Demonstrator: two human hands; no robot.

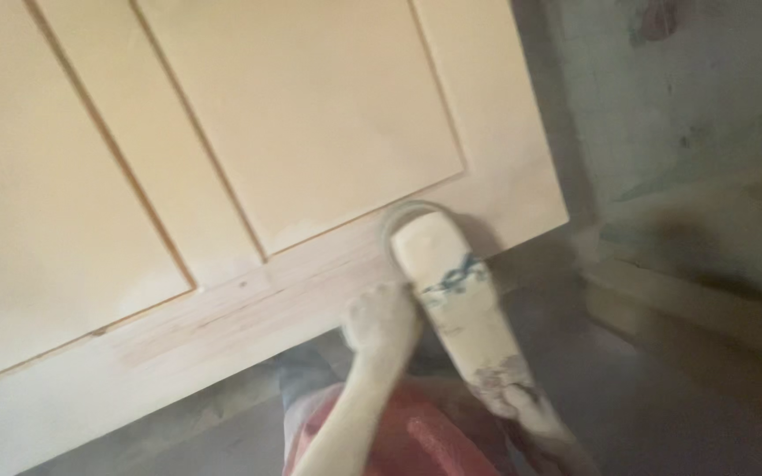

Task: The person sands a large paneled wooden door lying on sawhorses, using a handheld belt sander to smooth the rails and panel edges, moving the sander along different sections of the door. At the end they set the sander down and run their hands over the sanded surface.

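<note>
Gripping a dust-caked power sander point(451, 300), the left hand point(384, 323) curls closed around its side. Blur smears every edge. Whether the right hand holds the rear cannot be told; it runs out of frame. Beyond, the sander's round pad presses on a pale panelled door's point(222, 150) lower rail.

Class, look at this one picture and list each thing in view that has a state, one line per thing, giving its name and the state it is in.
panelled door: lying flat, pale coated panels, bare sanded wood along the near rail.
power sander: dust-covered, its round pad resting on the door's near rail.
left hand: dusty, closed on the sander's side.
right hand: grip hidden at the picture's lower edge.
floor: dusty grey.
</note>
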